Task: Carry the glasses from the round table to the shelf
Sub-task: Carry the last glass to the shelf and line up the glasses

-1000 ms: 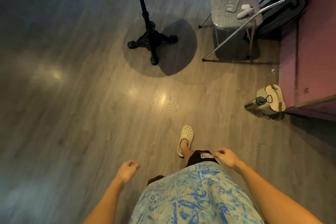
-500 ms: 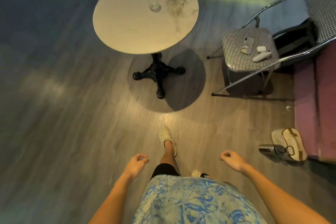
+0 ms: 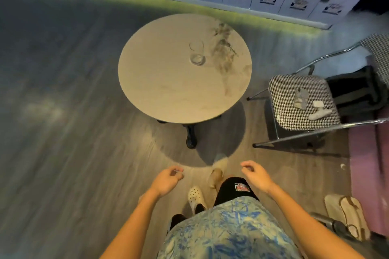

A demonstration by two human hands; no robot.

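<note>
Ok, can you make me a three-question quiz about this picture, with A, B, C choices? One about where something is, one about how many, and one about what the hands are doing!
1. Where is the drinking glass?
A. On the round table
B. On the chair seat
C. On the floor

2. How many glasses stand on the table?
A. Three
B. One
C. None

3. What are the hands holding?
A. A glass each
B. One phone
C. Nothing

Answers:
1. A: the drinking glass stands upright on the round table, towards its far side.
2. B: only that single clear glass shows on the tabletop.
3. C: the left hand and right hand hang loosely curled and empty, short of the table; the phone lies on the checked chair.
</note>
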